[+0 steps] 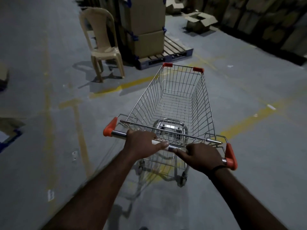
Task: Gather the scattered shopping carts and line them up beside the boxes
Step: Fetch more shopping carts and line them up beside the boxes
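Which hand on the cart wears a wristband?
The right hand, gripping the cart handle: a dark band circles its wrist. The left hand has a bare wrist.

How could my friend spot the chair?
Find the tall stack of brown cardboard boxes on the wooden pallet, ahead of the silver wire shopping cart. The beige plastic chair stands just left of it. It alone has legs and a curved back; its neighbours are boxes.

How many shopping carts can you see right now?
1. The shopping cart stands mid-frame, left hand and right hand gripping its handle. Others may lie outside the view.
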